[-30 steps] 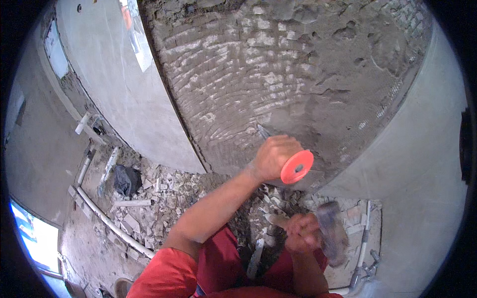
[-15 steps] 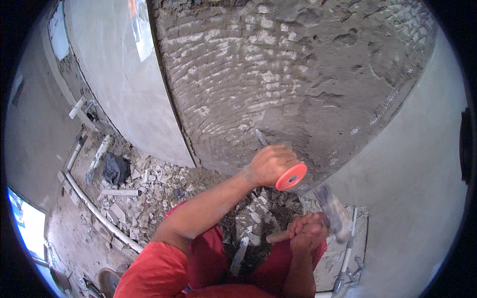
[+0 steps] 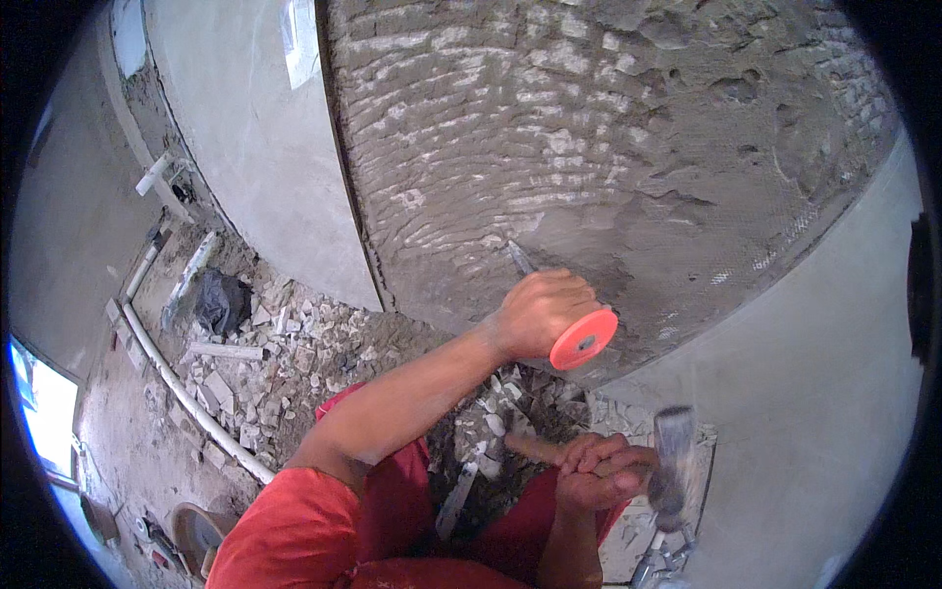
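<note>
My left hand (image 3: 547, 312) is wrapped round a chisel (image 3: 520, 257) with an orange disc-shaped hand guard (image 3: 586, 340) at its upper end. The chisel's tip rests against the rough grey wall (image 3: 471, 167), at the lower border of its ridged, chipped area. Lower and to the right, my right hand (image 3: 601, 473) grips the wooden handle of a hammer (image 3: 673, 469). The metal head stands to the right of my fist, apart from the chisel and somewhat blurred. My fingers hide part of the handle.
Broken rubble (image 3: 294, 339) covers the floor below the wall. A black plastic bag (image 3: 224, 302) and a white pipe (image 3: 186, 398) lie at the left. Smooth panels flank the rough wall, a light one (image 3: 265, 167) left and another (image 3: 785, 393) right. A round tub (image 3: 199, 530) stands lower left.
The hammer has swung lower, away from the chisel, and its head is now more upright. My left hand still holds the chisel at the wall. The whole view has shifted slightly.
</note>
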{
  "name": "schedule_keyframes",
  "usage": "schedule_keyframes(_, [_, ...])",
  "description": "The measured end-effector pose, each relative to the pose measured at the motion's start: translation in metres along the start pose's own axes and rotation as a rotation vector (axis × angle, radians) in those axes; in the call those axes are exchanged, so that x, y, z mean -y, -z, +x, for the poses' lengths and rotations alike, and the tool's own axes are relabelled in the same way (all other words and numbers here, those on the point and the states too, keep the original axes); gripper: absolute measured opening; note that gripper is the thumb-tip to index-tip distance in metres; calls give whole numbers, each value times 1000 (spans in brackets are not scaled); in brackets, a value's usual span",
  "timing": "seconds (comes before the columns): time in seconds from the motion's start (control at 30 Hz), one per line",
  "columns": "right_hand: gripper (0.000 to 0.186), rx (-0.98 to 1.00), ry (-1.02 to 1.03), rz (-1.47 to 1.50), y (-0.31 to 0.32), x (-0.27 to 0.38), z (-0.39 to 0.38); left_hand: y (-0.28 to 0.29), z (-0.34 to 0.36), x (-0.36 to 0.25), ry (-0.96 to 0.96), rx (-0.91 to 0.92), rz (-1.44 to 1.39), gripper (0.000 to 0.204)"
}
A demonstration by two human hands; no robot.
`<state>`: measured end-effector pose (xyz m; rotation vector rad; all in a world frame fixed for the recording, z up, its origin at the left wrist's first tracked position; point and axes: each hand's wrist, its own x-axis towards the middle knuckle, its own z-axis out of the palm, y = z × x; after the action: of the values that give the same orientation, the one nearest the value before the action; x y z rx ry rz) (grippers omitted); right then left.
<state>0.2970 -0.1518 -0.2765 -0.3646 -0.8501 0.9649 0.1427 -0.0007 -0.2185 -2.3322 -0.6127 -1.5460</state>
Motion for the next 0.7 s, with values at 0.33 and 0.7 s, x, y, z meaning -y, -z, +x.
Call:
schedule_keyframes(0.33, [34, 92, -93, -67, -19, 0, 5, -2, -5, 3, 24, -58, -20, 13])
schedule_keyframes(0.7, [39, 41, -204, -529, -6, -6, 7, 28, -27, 24, 188, 73, 38, 21])
